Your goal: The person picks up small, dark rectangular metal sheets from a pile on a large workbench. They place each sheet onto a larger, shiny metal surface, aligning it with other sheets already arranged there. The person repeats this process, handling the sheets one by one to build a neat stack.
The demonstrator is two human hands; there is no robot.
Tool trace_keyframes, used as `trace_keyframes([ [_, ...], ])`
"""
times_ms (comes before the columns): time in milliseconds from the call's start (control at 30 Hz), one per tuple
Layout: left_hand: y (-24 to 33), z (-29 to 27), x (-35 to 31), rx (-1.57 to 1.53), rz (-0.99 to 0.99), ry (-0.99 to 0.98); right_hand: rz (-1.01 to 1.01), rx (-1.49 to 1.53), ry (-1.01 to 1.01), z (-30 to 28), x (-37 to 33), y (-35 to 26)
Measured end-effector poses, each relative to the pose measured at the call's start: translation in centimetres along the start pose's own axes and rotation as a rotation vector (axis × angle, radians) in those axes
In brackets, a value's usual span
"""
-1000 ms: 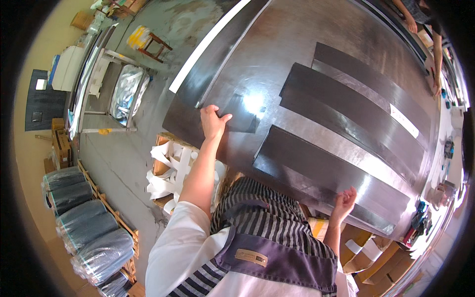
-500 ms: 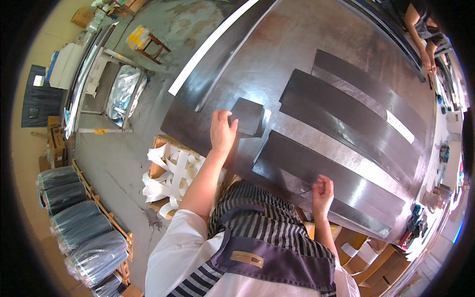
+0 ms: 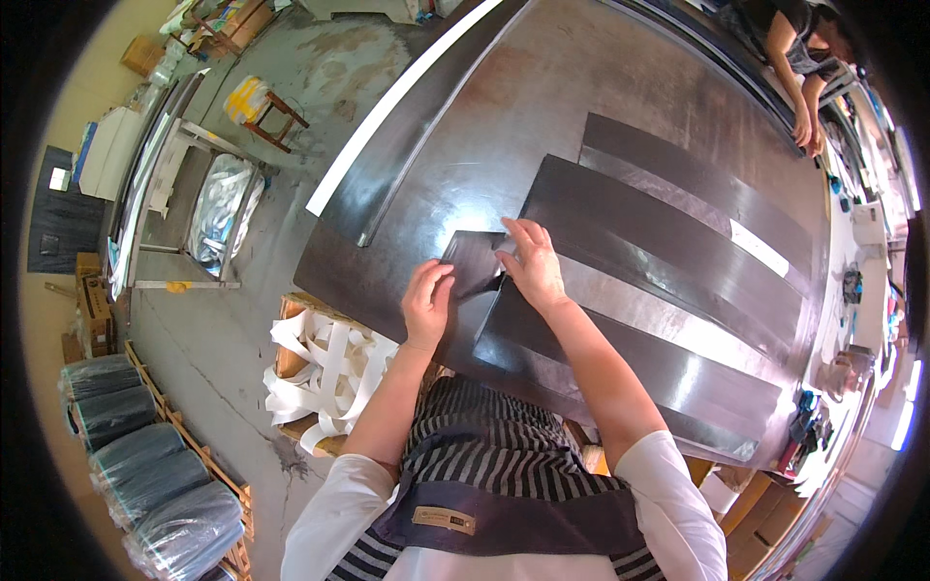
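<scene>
A small dark square sheet lies near the left front part of the big dark table, with both my hands on it. My left hand has its fingers bent and pinches the sheet's left edge. At the opposite edge, my right hand has its thumb and fingers curled round the upper right corner. The undersides of my fingertips are hidden. Just right of the hands lie long dark strips: the nearest strip, a middle strip and a far strip.
The dark table carries a long white strip along its left side. Left of my arm stands a box of white ribbon offcuts. Wrapped dark rolls lie on a pallet. A stool stands farther off; another person works across the table.
My right hand has moved up and left from the nearest strip to the small sheet's right edge. My left hand has come slightly lower in view, and the view has shifted.
</scene>
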State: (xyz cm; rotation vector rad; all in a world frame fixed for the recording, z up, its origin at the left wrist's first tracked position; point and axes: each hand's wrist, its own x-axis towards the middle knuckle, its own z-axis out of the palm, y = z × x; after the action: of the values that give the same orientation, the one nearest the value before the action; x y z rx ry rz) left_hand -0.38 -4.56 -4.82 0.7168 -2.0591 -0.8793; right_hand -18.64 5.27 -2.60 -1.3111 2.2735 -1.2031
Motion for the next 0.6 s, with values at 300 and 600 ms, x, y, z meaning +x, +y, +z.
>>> trace_keyframes([
  [300, 0.0, 0.7, 0.1, 0.045, -0.001, -0.010, -0.140, -0.278, 0.208, 3.0, -0.2, 0.0],
  [600, -1.4, 0.8, 0.7, -0.007, -0.064, -0.127, 0.158, 0.045, 0.188, 4.5, 0.3, 0.5],
])
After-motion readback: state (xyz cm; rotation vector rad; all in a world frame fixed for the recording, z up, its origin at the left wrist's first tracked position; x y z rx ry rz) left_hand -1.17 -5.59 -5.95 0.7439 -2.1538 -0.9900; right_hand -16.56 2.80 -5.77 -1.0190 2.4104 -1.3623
